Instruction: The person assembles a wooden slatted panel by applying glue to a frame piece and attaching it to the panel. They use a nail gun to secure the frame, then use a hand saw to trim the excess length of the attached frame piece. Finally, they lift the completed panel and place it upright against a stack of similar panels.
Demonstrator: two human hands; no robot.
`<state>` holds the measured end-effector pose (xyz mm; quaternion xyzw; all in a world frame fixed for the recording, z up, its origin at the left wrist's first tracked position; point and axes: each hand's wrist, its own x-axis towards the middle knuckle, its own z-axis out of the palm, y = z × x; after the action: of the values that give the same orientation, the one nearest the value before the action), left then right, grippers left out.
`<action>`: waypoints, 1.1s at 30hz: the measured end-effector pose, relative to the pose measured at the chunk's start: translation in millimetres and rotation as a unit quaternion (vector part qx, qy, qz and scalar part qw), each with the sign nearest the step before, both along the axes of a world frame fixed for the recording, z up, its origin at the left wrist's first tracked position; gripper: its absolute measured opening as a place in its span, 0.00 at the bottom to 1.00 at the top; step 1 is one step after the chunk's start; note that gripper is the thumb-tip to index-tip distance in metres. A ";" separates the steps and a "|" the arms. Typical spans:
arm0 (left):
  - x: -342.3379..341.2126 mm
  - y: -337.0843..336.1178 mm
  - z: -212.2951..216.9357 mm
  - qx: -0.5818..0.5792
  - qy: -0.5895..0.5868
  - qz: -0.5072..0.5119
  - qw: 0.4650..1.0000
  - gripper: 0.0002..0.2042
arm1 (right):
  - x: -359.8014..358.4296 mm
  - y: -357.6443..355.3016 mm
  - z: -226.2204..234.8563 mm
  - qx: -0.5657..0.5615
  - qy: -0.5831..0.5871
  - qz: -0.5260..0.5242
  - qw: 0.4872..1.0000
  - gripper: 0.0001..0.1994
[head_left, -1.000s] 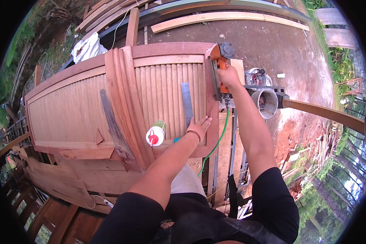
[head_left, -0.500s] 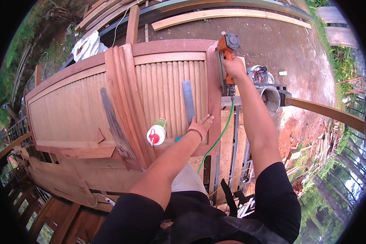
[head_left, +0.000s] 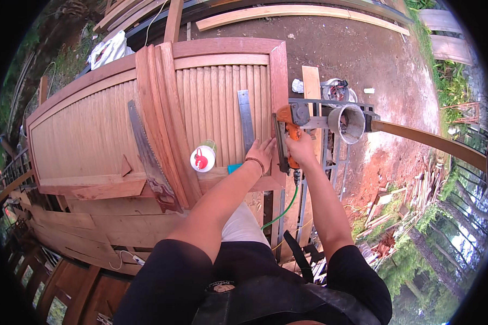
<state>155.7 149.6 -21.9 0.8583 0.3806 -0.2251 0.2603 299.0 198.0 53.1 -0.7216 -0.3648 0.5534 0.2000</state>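
Soft outdoor daylight, bent by a fisheye lens.
We find the panelled door [head_left: 222, 103] evenly lit, while the ground [head_left: 386, 130] toward three o'clock glares nearly white and light between the trees [head_left: 436, 264] at four washes out. Foliage [head_left: 16, 97] at ten looks dim and soft. Black rings the round view, a bluish fringe tints its three-o'clock rim, and the long plank [head_left: 303, 12] just past twelve bows.

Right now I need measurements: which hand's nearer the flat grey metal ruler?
Left hand, by the lower end of the ruler; right hand, farther right, gripping the orange nail gun.
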 end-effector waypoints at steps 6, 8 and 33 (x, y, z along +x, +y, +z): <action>-28.0 -68.4 8.7 -0.023 -0.090 0.064 0.994 0.27 | -8.1 -11.7 -3.4 0.027 -0.020 -0.026 0.999 0.15; -40.7 -93.6 16.7 -0.043 -0.118 0.085 0.988 0.27 | -5.1 -13.5 -5.7 0.025 -0.020 -0.022 0.999 0.16; -136.5 -173.5 26.8 -0.022 -0.213 0.128 0.968 0.27 | 51.8 -222.4 8.3 0.093 -0.175 -0.219 0.955 0.14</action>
<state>19.2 -23.8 4.9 0.8246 0.4178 -0.0103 0.3812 350.8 -24.4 61.4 -0.8473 -0.2771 0.3250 0.3156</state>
